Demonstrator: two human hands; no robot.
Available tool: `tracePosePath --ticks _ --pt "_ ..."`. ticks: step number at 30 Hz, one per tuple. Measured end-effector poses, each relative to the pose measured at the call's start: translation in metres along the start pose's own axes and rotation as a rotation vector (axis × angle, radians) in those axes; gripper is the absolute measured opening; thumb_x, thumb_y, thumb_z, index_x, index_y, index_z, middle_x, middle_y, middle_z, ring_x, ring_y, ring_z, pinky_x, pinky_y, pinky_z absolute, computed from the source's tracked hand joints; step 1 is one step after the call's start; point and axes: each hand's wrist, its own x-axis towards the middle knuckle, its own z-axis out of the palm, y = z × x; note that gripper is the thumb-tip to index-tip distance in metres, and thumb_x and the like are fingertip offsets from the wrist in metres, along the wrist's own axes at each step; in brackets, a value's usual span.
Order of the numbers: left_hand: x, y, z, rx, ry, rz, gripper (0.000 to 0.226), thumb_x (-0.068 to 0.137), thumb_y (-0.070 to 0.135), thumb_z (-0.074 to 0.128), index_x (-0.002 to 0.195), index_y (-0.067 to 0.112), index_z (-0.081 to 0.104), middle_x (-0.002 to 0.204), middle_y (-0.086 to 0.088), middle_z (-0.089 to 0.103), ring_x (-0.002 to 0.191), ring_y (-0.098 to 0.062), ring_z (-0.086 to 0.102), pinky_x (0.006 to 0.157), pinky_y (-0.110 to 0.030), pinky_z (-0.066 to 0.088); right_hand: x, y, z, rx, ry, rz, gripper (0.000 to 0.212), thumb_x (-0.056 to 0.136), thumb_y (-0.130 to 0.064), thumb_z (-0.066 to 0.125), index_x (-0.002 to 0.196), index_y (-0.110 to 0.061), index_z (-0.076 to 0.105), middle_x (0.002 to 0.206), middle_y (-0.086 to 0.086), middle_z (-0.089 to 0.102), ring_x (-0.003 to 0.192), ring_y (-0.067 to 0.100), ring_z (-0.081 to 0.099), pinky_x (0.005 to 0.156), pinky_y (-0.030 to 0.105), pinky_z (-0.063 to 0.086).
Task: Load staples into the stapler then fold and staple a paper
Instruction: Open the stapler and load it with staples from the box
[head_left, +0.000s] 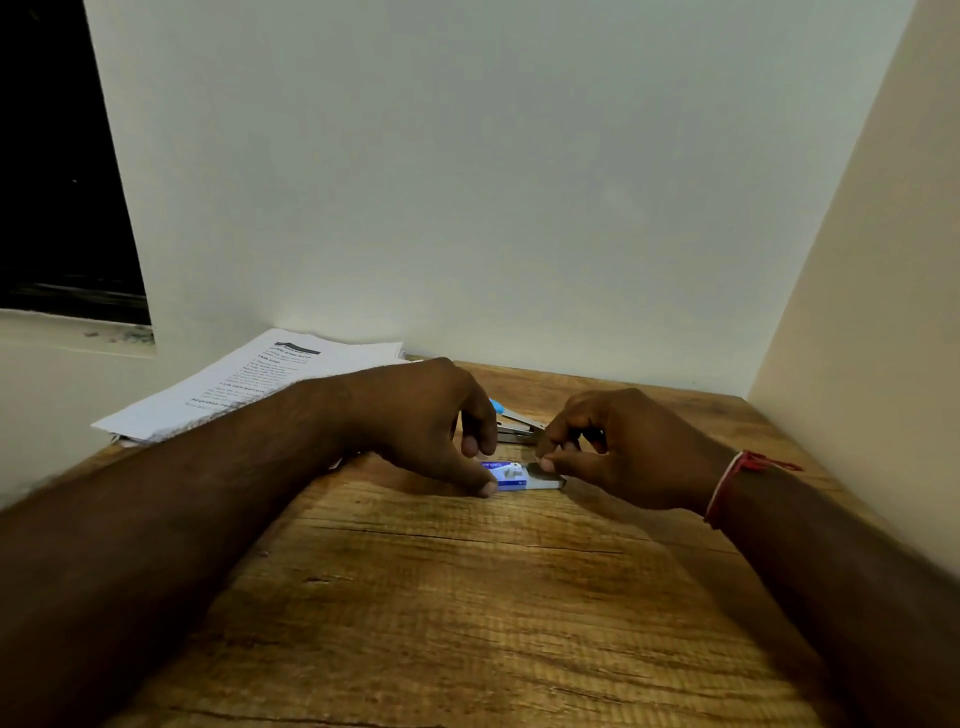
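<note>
A small blue staple box (506, 475) lies on the wooden table (467, 597), its inner tray of staples (545, 480) slid partly out to the right. My left hand (436, 421) pins the blue sleeve with thumb and fingertips. My right hand (618, 447) pinches the top of the grey tray end. Just behind the hands lies the stapler (514, 423), metal with a light blue part, mostly hidden. A stack of printed paper (249, 384) rests at the table's far left, partly under my left forearm.
A white wall stands close behind the table and a cream wall runs along the right side. A dark window with a sill is at the far left. A red thread band (727, 486) circles my right wrist.
</note>
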Motion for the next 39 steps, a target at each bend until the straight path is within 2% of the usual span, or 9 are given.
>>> tracePosePath --ticks 8,11,13,15,19,26,29,33,39 --pt "0.003 0.0 0.002 0.008 -0.065 -0.015 0.033 0.086 0.056 0.092 0.108 0.033 0.086 0.096 0.017 0.082 0.075 0.012 0.067 0.073 -0.023 0.055 0.002 0.004 0.005 -0.029 -0.017 0.029 0.015 0.095 -0.044 0.086 0.109 -0.041 0.087 0.091 -0.018 0.076 0.089 -0.003 0.063 0.07 0.011 0.048" --pt "0.003 -0.001 0.001 -0.007 -0.069 -0.018 0.033 0.086 0.055 0.093 0.108 0.032 0.086 0.095 0.016 0.082 0.076 0.011 0.068 0.073 -0.023 0.056 0.003 0.009 0.001 0.063 0.04 0.134 0.008 0.099 -0.039 0.082 0.099 -0.046 0.086 0.093 -0.021 0.081 0.092 0.001 0.07 0.069 0.013 0.053" --pt "0.002 -0.002 0.0 -0.01 -0.067 -0.022 0.032 0.085 0.054 0.093 0.107 0.032 0.086 0.093 0.017 0.082 0.076 0.009 0.069 0.074 -0.023 0.057 0.004 0.015 -0.001 0.11 0.043 0.228 0.013 0.101 -0.033 0.08 0.093 -0.041 0.086 0.088 -0.02 0.082 0.083 0.002 0.073 0.065 0.015 0.053" --pt "0.002 -0.004 0.0 0.0 -0.067 -0.021 0.03 0.086 0.053 0.093 0.107 0.032 0.086 0.091 0.017 0.082 0.076 0.008 0.069 0.073 -0.021 0.056 0.004 0.019 -0.002 0.234 -0.003 0.339 0.012 0.102 -0.026 0.081 0.093 -0.028 0.088 0.083 -0.008 0.084 0.065 0.006 0.07 0.057 0.019 0.051" --pt "0.003 -0.004 0.0 -0.006 -0.086 -0.017 0.03 0.088 0.05 0.093 0.11 0.03 0.087 0.085 0.018 0.081 0.073 0.009 0.069 0.071 -0.015 0.052 -0.001 0.02 -0.003 0.509 -0.154 0.479 0.006 0.099 -0.015 0.083 0.1 -0.018 0.088 0.09 0.016 0.084 0.068 0.023 0.067 0.052 0.031 0.053" --pt "0.005 0.0 0.002 0.013 -0.091 0.012 0.032 0.091 0.048 0.091 0.116 0.028 0.088 0.083 0.02 0.078 0.075 0.013 0.068 0.072 -0.016 0.054 0.001 0.008 0.004 0.595 -0.177 0.504 0.01 0.096 -0.007 0.085 0.103 -0.013 0.087 0.089 0.02 0.083 0.073 0.028 0.072 0.061 0.034 0.061" --pt "0.005 0.001 0.003 0.022 -0.093 0.01 0.033 0.092 0.049 0.09 0.117 0.028 0.088 0.086 0.022 0.077 0.079 0.017 0.067 0.074 -0.017 0.054 0.001 0.002 0.003 0.595 -0.151 0.512 0.011 0.095 -0.005 0.086 0.105 -0.012 0.086 0.085 0.019 0.083 0.066 0.024 0.074 0.061 0.031 0.063" --pt "0.005 0.006 0.006 0.062 -0.056 0.043 0.035 0.092 0.054 0.087 0.118 0.03 0.088 0.087 0.026 0.072 0.082 0.019 0.063 0.069 -0.013 0.046 0.001 -0.005 0.006 0.587 -0.126 0.496 0.016 0.095 -0.007 0.086 0.11 -0.012 0.083 0.084 0.019 0.083 0.063 0.022 0.076 0.064 0.032 0.063" --pt "0.003 0.016 0.013 0.056 -0.01 0.069 0.034 0.089 0.057 0.089 0.112 0.032 0.088 0.079 0.026 0.067 0.078 0.01 0.064 0.075 -0.03 0.056 0.003 -0.013 0.012 0.555 -0.087 0.461 0.018 0.098 -0.004 0.082 0.113 -0.013 0.079 0.084 0.018 0.084 0.064 0.023 0.079 0.068 0.035 0.066"
